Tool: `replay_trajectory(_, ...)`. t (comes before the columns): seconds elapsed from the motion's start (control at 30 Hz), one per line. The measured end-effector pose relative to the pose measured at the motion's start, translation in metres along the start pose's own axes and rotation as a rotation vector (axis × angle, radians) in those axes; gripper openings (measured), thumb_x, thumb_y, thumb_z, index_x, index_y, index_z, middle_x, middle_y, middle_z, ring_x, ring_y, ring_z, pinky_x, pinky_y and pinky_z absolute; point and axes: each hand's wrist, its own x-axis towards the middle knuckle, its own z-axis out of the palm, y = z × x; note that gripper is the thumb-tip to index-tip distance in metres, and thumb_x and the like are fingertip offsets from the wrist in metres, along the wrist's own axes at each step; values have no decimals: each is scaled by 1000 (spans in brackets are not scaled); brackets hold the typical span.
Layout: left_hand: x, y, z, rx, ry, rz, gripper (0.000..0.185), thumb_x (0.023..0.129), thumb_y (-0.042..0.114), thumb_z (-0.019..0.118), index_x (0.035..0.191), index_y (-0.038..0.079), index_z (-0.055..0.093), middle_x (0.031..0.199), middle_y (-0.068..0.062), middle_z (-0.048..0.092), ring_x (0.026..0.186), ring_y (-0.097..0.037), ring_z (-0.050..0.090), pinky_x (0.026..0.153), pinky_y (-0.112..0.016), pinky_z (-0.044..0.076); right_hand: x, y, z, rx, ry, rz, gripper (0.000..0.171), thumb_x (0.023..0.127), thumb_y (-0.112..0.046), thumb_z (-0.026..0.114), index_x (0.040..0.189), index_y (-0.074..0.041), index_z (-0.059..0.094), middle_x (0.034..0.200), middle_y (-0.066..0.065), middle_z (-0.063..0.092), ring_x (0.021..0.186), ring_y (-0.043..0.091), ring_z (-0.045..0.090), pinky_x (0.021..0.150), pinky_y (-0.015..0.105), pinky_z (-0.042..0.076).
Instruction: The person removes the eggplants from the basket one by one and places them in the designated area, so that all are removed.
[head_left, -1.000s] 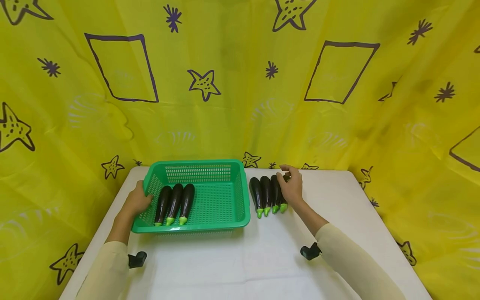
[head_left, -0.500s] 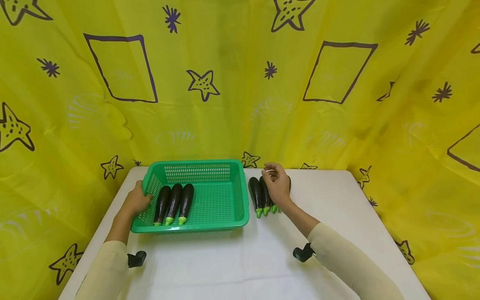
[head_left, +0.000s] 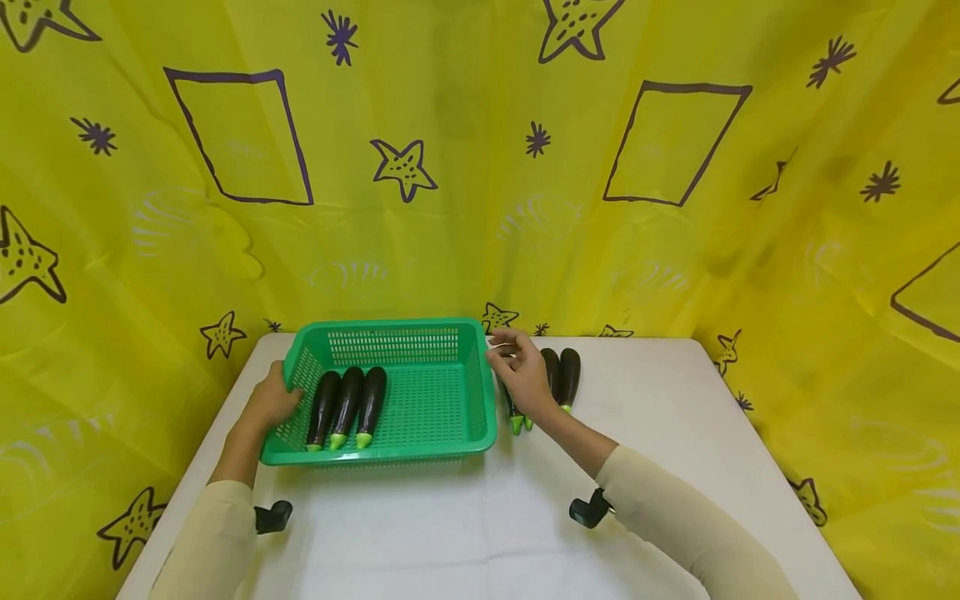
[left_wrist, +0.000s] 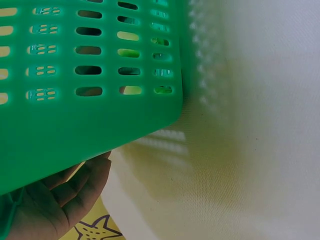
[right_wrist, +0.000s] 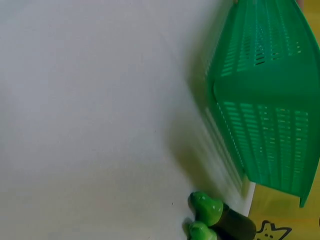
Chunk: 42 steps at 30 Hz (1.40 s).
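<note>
Only head view shows right hand (head_left: 522, 377) curled over eggplants (head_left: 517, 412); grip unclear

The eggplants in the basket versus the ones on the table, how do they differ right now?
The eggplants in the basket are three, lying untouched in the green basket, which the left hand holds. The eggplants on the table lie on the white table beside the basket, partly covered by the right hand. Both sets are dark purple, parallel, with green stem ends toward the person.
</note>
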Motion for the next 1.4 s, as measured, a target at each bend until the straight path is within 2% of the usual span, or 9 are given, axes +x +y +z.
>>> replay_trajectory(0.1,0,0,-1,8,2,2,60,102,6,49,144,-21,16,132,-51,41,116,-64,51,94,-71,44,2,9,7,11,-33,16,41,101,10,61,140,16,48,130,40,52,113,51,57,91,32,54)
replay_trajectory(0.23,0,0,0,12,3,-3,60,102,6,48,144,-21,15,132,-51,41,116,-64,51,94,-71,44,4,8,16,14,-89,54,48,100,5,67,142,11,47,135,34,52,119,48,58,97,40,54)
replay_trajectory(0.4,0,0,0,14,2,-10,61,102,7,48,145,-21,15,133,-51,41,117,-64,50,95,-72,43,5,6,28,0,-151,120,53,100,0,70,145,8,44,142,31,49,125,46,56,100,42,52)
replay_trajectory(0.57,0,1,1,8,-4,-16,61,101,7,47,145,-20,15,134,-50,40,117,-63,50,96,-72,43,5,5,39,36,-189,184,57,100,-2,70,148,5,41,148,30,45,130,45,53,103,44,51)
replay_trajectory(0.77,0,1,1,-1,-13,-17,62,102,7,47,147,-21,13,135,-51,39,118,-63,50,97,-72,43,9,-1,50,47,-224,222,64,101,-5,70,154,6,36,148,33,44,133,51,50,108,51,46)
replay_trajectory(0.93,2,0,0,-7,-20,-30,63,103,6,47,148,-20,12,137,-51,38,120,-63,49,97,-73,42,16,-2,61,39,-207,251,64,101,-9,71,154,5,38,145,30,48,131,48,53,102,52,50)
replay_trajectory(1.03,2,0,0,-7,-17,-25,63,103,6,48,148,-20,12,136,-51,38,120,-64,49,97,-73,42,19,6,69,30,-197,276,63,100,-12,72,153,2,41,144,25,50,130,45,54,97,49,54)
replay_trajectory(1.4,2,-3,1,-6,-9,-16,62,102,6,47,147,-20,13,135,-51,40,119,-64,49,96,-73,43,29,3,98,6,-234,409,65,100,-19,75,154,-3,43,146,22,50,133,43,51,100,51,51)
